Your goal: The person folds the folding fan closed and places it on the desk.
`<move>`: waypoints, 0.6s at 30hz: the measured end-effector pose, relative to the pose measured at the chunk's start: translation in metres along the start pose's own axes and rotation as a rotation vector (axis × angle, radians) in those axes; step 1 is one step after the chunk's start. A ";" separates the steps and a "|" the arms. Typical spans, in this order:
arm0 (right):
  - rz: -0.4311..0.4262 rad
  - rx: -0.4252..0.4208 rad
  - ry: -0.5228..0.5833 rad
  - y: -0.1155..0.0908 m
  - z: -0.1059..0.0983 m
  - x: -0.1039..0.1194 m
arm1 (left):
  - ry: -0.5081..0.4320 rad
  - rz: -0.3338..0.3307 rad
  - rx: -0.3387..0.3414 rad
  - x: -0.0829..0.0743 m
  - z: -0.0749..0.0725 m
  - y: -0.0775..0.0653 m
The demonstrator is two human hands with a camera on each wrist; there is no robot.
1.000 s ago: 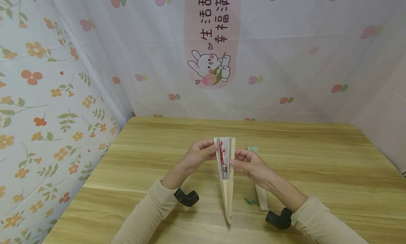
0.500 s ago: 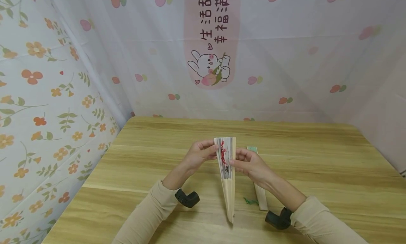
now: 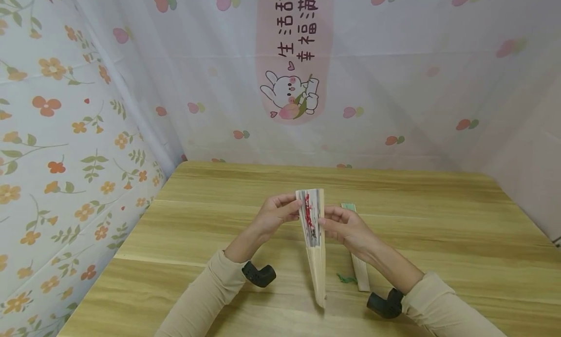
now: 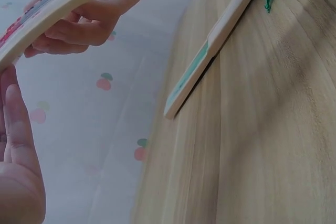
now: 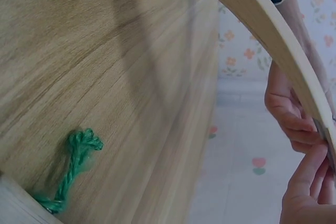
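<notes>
A folding fan (image 3: 313,234) with pale wooden ribs and a white leaf painted with red blossoms is held upright, spread only a little, above the table. My left hand (image 3: 277,213) pinches its left edge near the top between thumb and fingers. On the opposite edge, my right hand (image 3: 348,228) pinches the outer rib, thumb in front. In the left wrist view the fan (image 4: 58,9) spans both hands. Behind my right hand a second, folded fan (image 3: 361,271) lies on the table, pale wood with a green leaf. Its green tassel (image 5: 76,166) shows in the right wrist view.
The wooden table (image 3: 210,196) reaches back to a white printed curtain (image 3: 197,74). A floral cloth (image 3: 79,147) hangs along the left side. Black camera mounts (image 3: 259,273) sit at both wrists.
The fan's lower end has swung slightly to the right, and its folds have shifted a little between my fingers. Both hands stay nearly in place; the second fan has not moved.
</notes>
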State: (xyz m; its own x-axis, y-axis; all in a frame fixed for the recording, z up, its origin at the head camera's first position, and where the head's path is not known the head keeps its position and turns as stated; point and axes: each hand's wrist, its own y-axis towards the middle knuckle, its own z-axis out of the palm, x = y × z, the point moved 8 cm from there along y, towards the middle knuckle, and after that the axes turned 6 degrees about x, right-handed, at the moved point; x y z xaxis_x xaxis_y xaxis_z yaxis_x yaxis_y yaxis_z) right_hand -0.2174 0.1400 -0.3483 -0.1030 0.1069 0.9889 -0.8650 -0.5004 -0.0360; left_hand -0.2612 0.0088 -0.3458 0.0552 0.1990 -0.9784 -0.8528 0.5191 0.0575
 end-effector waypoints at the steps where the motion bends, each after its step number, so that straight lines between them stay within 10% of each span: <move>1: 0.004 -0.012 0.000 0.000 -0.001 0.000 | 0.002 0.000 -0.006 0.000 0.000 -0.001; 18: -0.001 -0.035 -0.032 0.000 0.002 -0.001 | -0.015 0.001 -0.002 0.004 -0.001 -0.002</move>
State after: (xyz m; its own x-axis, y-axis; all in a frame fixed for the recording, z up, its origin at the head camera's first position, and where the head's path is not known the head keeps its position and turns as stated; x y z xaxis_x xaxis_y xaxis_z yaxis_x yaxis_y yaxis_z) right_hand -0.2166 0.1382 -0.3486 -0.0868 0.0793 0.9931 -0.8818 -0.4699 -0.0396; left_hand -0.2599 0.0078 -0.3500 0.0619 0.2125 -0.9752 -0.8538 0.5173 0.0585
